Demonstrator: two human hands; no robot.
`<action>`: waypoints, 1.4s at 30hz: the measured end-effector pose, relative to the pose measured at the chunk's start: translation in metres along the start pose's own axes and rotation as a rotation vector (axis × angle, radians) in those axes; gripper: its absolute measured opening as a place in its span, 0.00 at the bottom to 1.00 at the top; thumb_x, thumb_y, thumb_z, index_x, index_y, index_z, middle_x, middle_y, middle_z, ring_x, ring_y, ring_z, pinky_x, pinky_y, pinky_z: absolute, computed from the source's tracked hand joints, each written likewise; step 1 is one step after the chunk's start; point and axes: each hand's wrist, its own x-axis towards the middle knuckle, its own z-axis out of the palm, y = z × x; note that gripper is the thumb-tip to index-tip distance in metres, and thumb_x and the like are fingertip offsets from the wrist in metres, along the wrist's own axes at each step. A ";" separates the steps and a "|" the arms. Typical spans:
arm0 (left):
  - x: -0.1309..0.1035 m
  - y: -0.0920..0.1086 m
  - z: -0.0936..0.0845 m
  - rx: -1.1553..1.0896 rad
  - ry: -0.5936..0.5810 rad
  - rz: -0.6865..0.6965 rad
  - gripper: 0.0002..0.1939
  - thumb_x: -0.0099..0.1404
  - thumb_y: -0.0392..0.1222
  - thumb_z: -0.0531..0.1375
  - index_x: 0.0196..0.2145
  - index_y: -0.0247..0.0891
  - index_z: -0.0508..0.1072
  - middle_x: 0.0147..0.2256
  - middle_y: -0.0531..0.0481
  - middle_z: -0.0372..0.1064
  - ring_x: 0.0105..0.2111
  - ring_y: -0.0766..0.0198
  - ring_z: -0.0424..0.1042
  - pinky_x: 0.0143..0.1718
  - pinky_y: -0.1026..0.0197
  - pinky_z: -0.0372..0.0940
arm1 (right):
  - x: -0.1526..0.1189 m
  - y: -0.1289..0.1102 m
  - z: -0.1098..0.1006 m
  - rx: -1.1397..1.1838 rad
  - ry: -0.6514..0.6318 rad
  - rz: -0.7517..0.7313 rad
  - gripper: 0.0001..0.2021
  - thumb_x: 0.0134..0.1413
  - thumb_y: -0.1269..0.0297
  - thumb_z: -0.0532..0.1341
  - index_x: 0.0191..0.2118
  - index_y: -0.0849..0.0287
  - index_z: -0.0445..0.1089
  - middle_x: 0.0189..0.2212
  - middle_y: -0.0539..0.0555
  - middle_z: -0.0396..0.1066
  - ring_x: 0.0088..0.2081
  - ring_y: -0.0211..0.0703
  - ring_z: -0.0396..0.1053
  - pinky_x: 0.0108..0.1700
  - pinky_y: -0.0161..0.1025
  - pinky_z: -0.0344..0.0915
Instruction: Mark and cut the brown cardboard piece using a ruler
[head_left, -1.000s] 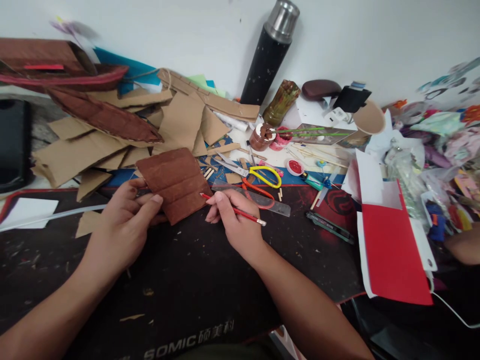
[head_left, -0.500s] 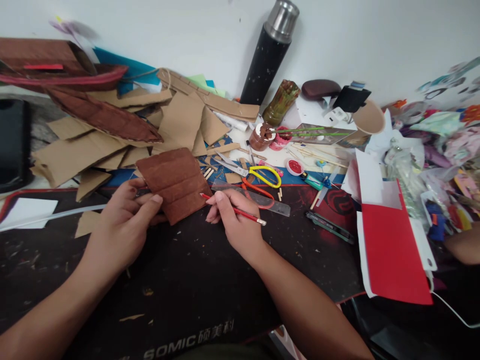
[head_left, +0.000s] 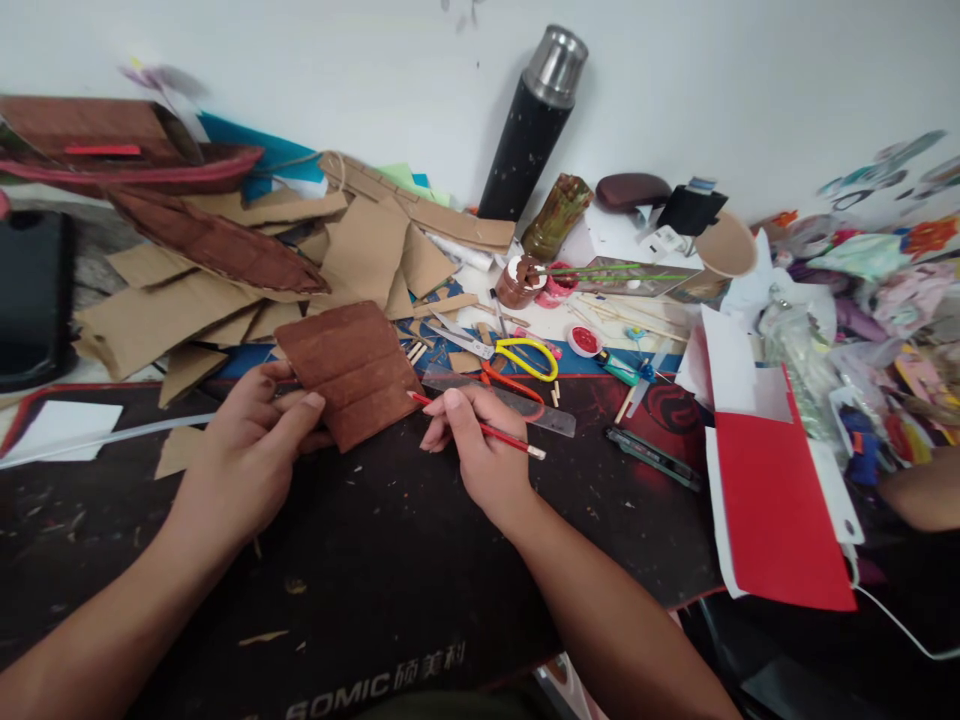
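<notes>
Fingers (head_left: 304, 408) of the left hand (head_left: 251, 448) and right hand (head_left: 491, 468) hold one brown-painted cardboard panel (head_left: 351, 375) and one red pencil (head_left: 510, 439) respectively; one pair of scissors (head_left: 486, 351) and one clear ruler (head_left: 551, 417) lie just beyond. The panel lies between the hands, its left edge clamped by the left fingers; the right ones pinch the pencil, tip at the panel's right edge.

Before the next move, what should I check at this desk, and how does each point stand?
1. Brown panel held by the left hand: ok.
2. Red pencil gripped in the right hand: ok.
3. Pencil's tip touching the panel: cannot tell.
4. Clear ruler wholly uncovered: not ok, the right hand hides part.
5. Utility knife apart from both hands: ok.
</notes>
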 end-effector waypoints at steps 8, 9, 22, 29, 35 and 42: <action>-0.001 0.004 0.003 -0.084 -0.061 0.007 0.18 0.67 0.47 0.74 0.51 0.47 0.77 0.43 0.48 0.86 0.36 0.55 0.86 0.32 0.60 0.82 | 0.004 -0.030 -0.044 -0.500 -0.034 -0.253 0.11 0.78 0.56 0.65 0.45 0.51 0.84 0.38 0.53 0.86 0.39 0.47 0.84 0.50 0.45 0.81; 0.000 0.005 0.003 -0.099 -0.066 0.011 0.17 0.66 0.46 0.74 0.50 0.47 0.77 0.43 0.49 0.86 0.36 0.55 0.86 0.31 0.60 0.82 | 0.005 -0.033 -0.052 -0.574 -0.058 -0.306 0.10 0.78 0.58 0.65 0.46 0.51 0.84 0.40 0.54 0.87 0.43 0.48 0.85 0.52 0.46 0.81; 0.005 0.003 0.002 -0.180 -0.100 -0.022 0.16 0.64 0.41 0.70 0.49 0.42 0.79 0.40 0.52 0.82 0.47 0.48 0.87 0.38 0.57 0.80 | 0.014 -0.018 -0.098 -1.238 -0.276 -0.460 0.14 0.75 0.64 0.68 0.60 0.58 0.80 0.51 0.66 0.82 0.53 0.62 0.79 0.58 0.60 0.79; 0.002 0.008 0.002 -0.245 -0.134 -0.047 0.19 0.61 0.45 0.77 0.46 0.44 0.79 0.40 0.48 0.85 0.32 0.57 0.83 0.29 0.61 0.80 | 0.016 -0.015 -0.097 -1.241 -0.306 -0.454 0.12 0.75 0.68 0.67 0.58 0.56 0.81 0.49 0.64 0.80 0.51 0.61 0.77 0.56 0.60 0.79; 0.002 0.006 0.001 -0.241 -0.142 -0.046 0.20 0.62 0.47 0.77 0.48 0.43 0.78 0.42 0.49 0.84 0.35 0.57 0.83 0.32 0.60 0.81 | 0.015 -0.019 -0.099 -1.192 -0.302 -0.488 0.08 0.75 0.69 0.65 0.53 0.56 0.81 0.47 0.63 0.80 0.50 0.59 0.78 0.55 0.57 0.79; 0.002 0.005 0.001 -0.257 -0.176 -0.021 0.15 0.66 0.45 0.75 0.48 0.43 0.79 0.42 0.48 0.84 0.33 0.60 0.82 0.31 0.63 0.79 | 0.010 -0.025 -0.103 -1.021 -0.250 -0.458 0.06 0.76 0.64 0.67 0.53 0.53 0.81 0.48 0.61 0.82 0.49 0.56 0.81 0.52 0.51 0.80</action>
